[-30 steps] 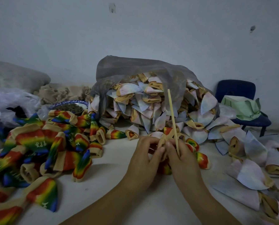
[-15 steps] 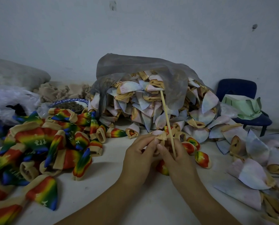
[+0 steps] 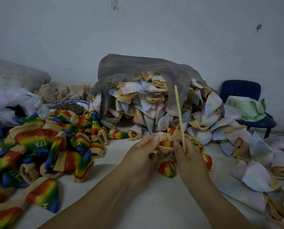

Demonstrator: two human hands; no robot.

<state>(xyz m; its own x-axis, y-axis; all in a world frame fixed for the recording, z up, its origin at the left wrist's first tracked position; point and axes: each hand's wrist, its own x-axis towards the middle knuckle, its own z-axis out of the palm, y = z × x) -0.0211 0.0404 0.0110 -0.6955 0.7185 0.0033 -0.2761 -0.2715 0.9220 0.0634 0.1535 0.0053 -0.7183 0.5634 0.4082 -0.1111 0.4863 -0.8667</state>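
Observation:
Both hands meet at the middle of a white table (image 3: 154, 204) over one small fabric piece (image 3: 165, 143) with a tan cuff and rainbow print showing inside. My left hand (image 3: 142, 152) pinches its cuff on the left. My right hand (image 3: 188, 154) holds the cuff's right side and also grips a thin wooden stick (image 3: 179, 116) that points up, leaning a little left. The lower part of the piece hangs under my fingers, mostly hidden.
A heap of finished rainbow pieces (image 3: 38, 151) lies left. A grey plastic bag (image 3: 138, 71) spills pale inside-out pieces (image 3: 146, 104) behind my hands and to the right. A blue-rimmed plate (image 3: 86, 101) sits behind the heap. A blue chair (image 3: 240, 90) stands far right.
The fabric piece has opened up between my hands, showing more rainbow inside. The stick tilted from leaning right of upright to leaning slightly left. My hands stayed in about the same place.

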